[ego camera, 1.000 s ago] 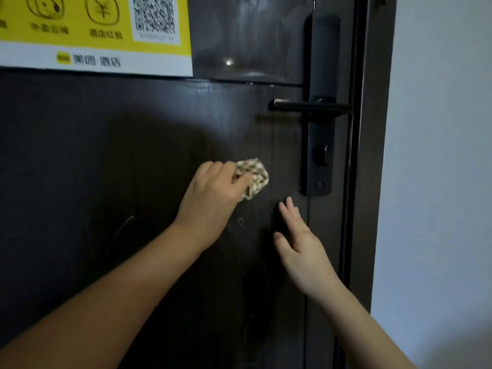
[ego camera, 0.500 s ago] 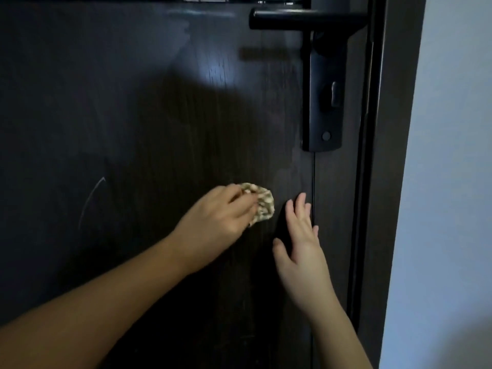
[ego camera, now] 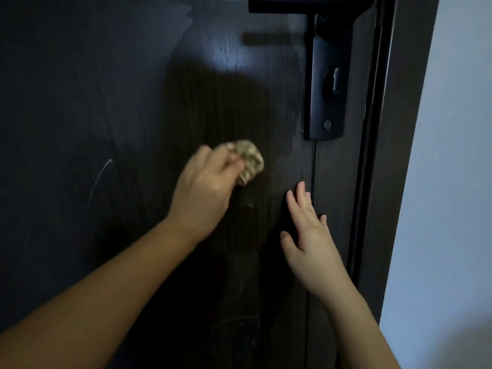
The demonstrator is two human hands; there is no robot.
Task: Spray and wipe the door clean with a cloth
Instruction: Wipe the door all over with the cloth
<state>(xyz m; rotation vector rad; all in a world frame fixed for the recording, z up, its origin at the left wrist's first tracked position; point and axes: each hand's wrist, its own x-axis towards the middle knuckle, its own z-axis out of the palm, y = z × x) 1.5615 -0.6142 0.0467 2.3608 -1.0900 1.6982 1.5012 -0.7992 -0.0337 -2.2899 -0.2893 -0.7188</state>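
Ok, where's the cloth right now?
Head view, centre: the cloth is bunched in the left hand against the door, below and left of the lock plate, up and left of the flat right hand.

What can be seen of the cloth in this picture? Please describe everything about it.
The cloth is a small wad of soft-looking fabric, beige with a lighter mottled pattern, slightly blurred. It is crumpled into a ball, so its full shape is hidden. The left hand grips it with curled fingers and seems to press it against the dark door. It sits below and to the left of the black lock plate. The right hand does not touch it.
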